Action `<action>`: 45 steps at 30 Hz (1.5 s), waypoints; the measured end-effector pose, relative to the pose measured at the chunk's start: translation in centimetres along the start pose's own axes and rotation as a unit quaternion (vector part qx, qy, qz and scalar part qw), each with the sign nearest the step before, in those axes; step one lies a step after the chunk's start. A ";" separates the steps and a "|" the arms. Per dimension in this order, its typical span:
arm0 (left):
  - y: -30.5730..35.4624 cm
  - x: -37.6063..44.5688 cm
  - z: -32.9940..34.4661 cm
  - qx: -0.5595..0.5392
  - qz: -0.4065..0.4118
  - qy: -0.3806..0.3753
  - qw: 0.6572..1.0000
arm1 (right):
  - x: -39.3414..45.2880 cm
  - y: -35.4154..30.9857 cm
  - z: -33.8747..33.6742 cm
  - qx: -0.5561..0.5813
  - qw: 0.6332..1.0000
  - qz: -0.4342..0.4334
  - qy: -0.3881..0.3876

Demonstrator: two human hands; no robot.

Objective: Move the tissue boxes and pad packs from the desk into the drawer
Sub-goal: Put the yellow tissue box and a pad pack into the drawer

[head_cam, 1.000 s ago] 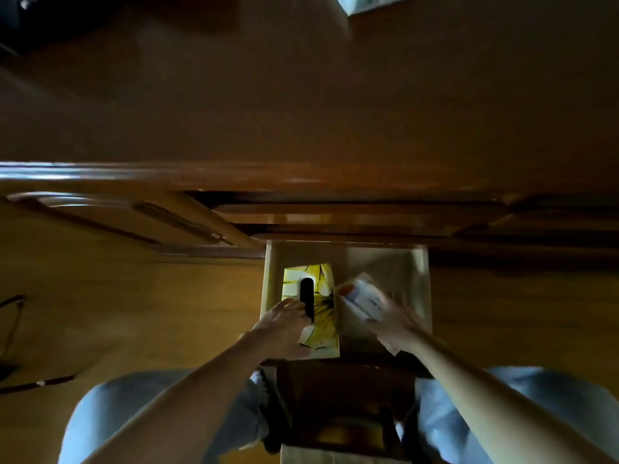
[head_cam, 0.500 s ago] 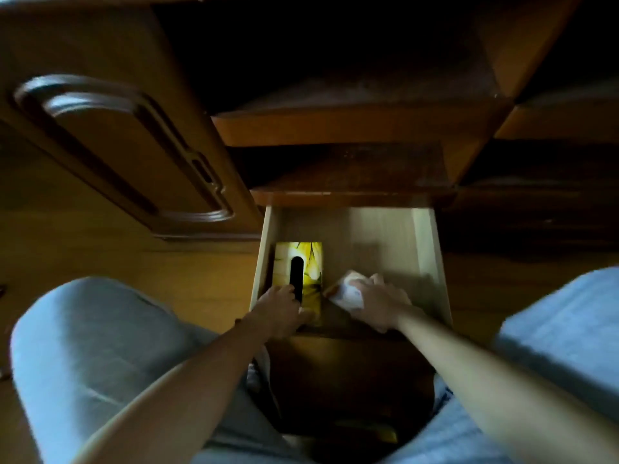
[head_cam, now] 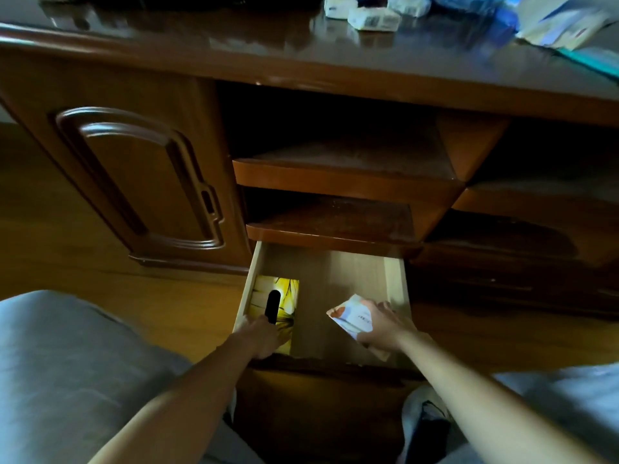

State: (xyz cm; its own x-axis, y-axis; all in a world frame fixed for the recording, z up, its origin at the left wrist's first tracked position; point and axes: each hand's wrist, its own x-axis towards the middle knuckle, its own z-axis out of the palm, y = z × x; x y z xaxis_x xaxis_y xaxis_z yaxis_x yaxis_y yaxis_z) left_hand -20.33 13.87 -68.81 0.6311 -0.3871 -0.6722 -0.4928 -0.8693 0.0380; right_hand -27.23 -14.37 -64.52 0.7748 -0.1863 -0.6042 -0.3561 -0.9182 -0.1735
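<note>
Down in the open drawer (head_cam: 395, 279), bottom of the desk unit, both hands are at work. Left hand (head_cam: 263, 334) rests on the near end of a yellow tissue box (head_cam: 284, 298) lying flat against the drawer's left wall, fingers curled over its end; cannot tell if it is a real grip. Box has a dark oval slot on top. Right hand (head_cam: 383, 329) is closed around a white pad pack (head_cam: 351, 316) with an orange mark, held tilted at the drawer's right side, near the right wall; contact with the drawer floor not clear. Bare drawer floor lies between box and pack. Two dark shelves (head_cam: 335, 226) sit above the drawer, a cabinet door (head_cam: 140, 182) to the left. Up on the worktop (head_cam: 234, 38), far right, more white packs (head_cam: 373, 18) and blue-white wrappers (head_cam: 562, 25), blurred. Grey-clad knees (head_cam: 67, 363) frame the arms.
</note>
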 end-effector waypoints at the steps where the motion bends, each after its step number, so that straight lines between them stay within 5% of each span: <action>1: 0.3 0.3 -0.1 -0.007 -0.011 0.027 1.000 | 0.2 0.1 0.2 -0.002 1.000 0.008 -0.003; 7: 1.0 2.3 -1.1 -0.103 -0.092 0.125 0.983 | 2.1 0.7 2.2 0.013 1.000 -0.018 -0.021; 15: 4.0 4.1 -0.1 -0.220 -0.154 0.046 0.962 | 2.9 2.3 5.0 0.163 0.987 -0.002 -0.010; 20: 4.3 4.4 0.5 -0.219 -0.103 0.076 0.967 | 4.5 2.5 5.2 0.214 0.975 0.047 0.027; 25: 2.6 5.0 -0.1 -0.236 0.009 0.006 0.972 | 5.1 2.2 6.0 0.342 0.928 0.081 0.126; 31: 0.2 4.0 1.0 -0.014 0.073 -0.026 0.997 | 4.5 2.7 7.4 0.262 0.958 0.053 0.106; 37: 0.5 4.0 0.7 -0.018 0.076 -0.030 0.997 | 4.4 2.0 7.0 0.246 0.963 0.045 0.105; 42: 1.3 3.6 1.3 -0.054 0.058 0.123 0.989 | 5.1 1.2 5.3 0.459 0.876 0.139 0.053; 45: 2.8 3.8 0.1 -0.065 0.054 0.270 0.959 | 5.3 2.0 5.7 0.376 0.914 0.134 0.081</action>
State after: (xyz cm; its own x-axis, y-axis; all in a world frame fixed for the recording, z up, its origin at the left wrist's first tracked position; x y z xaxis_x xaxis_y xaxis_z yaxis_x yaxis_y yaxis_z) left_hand -19.40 10.07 -71.34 0.8165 -0.5489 -0.1789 -0.5158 -0.8327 0.2013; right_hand -26.81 -15.17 -72.44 0.6533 -0.4736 -0.5907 -0.7547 -0.3446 -0.5583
